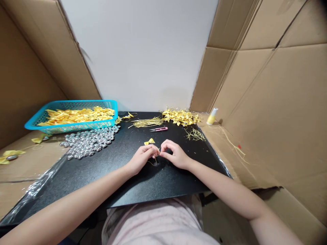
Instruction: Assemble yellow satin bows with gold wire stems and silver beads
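Observation:
My left hand (145, 157) and my right hand (176, 156) meet fingertip to fingertip over the front half of the black table, both closed in a pinch. Between them runs a thin gold cord (151, 164), with a loose curve hanging below my left fingers. Just beyond my left fingers shows a small yellow ribbon bow (149, 141); whether it is tied to the cord is hidden. Past my hands lie pink-handled thread snips (158, 129) and a bundle of straight gold cords (147, 122).
A blue basket (28, 126) of yellow ribbon bows stands back left, with many silver beads (89, 143) before it. Finished-looking bows (180, 116) are heaped back right, near cord scraps (195, 134). A yellow thread spool (212, 116) stands by the cardboard wall (281, 102).

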`<state>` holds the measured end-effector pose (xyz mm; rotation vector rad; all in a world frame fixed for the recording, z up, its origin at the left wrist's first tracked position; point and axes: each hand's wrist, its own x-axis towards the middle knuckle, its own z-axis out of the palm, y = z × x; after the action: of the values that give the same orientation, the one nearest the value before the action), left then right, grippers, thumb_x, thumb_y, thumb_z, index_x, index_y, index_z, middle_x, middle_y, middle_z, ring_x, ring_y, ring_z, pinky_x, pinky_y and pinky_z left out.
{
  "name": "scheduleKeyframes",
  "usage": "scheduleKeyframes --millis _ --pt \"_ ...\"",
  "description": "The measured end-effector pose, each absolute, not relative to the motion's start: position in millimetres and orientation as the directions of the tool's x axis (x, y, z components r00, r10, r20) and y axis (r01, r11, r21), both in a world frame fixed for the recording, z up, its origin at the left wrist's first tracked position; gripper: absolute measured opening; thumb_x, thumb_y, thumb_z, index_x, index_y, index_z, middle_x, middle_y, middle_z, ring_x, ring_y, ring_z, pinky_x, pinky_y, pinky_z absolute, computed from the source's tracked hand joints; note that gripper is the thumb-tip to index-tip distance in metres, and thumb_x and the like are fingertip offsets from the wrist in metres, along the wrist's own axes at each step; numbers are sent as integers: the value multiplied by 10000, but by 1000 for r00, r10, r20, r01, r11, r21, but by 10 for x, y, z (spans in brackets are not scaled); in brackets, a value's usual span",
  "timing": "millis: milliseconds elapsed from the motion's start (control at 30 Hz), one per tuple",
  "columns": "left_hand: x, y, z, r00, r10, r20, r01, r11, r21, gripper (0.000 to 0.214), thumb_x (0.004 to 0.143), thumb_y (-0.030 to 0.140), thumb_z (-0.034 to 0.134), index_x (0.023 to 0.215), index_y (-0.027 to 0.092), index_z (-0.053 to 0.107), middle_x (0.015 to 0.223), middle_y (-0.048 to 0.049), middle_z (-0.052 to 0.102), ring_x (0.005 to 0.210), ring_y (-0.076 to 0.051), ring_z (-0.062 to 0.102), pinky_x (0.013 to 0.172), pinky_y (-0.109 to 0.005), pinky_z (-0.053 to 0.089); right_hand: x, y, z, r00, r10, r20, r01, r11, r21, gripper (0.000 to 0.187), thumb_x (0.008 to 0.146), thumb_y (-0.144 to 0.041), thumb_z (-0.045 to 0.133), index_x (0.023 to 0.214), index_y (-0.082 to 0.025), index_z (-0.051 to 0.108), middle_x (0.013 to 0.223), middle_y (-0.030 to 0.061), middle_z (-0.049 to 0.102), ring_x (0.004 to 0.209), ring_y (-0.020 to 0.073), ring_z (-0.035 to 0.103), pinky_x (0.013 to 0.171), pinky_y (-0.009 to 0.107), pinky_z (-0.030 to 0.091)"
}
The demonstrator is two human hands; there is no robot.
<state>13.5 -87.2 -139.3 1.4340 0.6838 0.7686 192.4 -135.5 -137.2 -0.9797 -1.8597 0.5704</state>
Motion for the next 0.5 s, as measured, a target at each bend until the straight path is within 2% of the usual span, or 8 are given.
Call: scheduleKeyframes --millis 100,233,367,500 --pt "149 -877 -1397 592 805 34 -58 1 998 198 693 274 568 535 157 554 764 -18 579 690 -137 465 665 -261 377 1915 -1383 -1356 -250 800 545 493 590 -639 182 899 -312 584 766 -194 545 855 31 584 833 167 535 812 333 389" --pt "161 -865 -1401 596 803 24 -55 10 998 184 674 250 536 512 165 516 731 -9 532 682 -138 432 648 -263 357 1914 -1408 -1345 -258 787 560 562 594 -575 159 906 -293 581 785 -195 550 875 27 594 858 166 545 831 342 364" --pt "165 -855 -1399 610 792 10 -42 19 999 198 669 245 511 488 172 479 702 -6 499 681 -141 420 645 -267 353 1910 -1419 -1336 -252 786 565 568 593 -571 146 905 -282 583 792 -195 550 884 25 591 869 165 548 844 344 360" --pt "163 -856 -1365 647 763 -17 -18 38 999 196 654 238 497 471 177 460 675 -2 478 666 -140 409 647 -270 354 1894 -1425 -1322 -230 805 546 537 573 -619 179 914 -315 564 782 -195 544 876 27 585 847 164 543 825 339 371"
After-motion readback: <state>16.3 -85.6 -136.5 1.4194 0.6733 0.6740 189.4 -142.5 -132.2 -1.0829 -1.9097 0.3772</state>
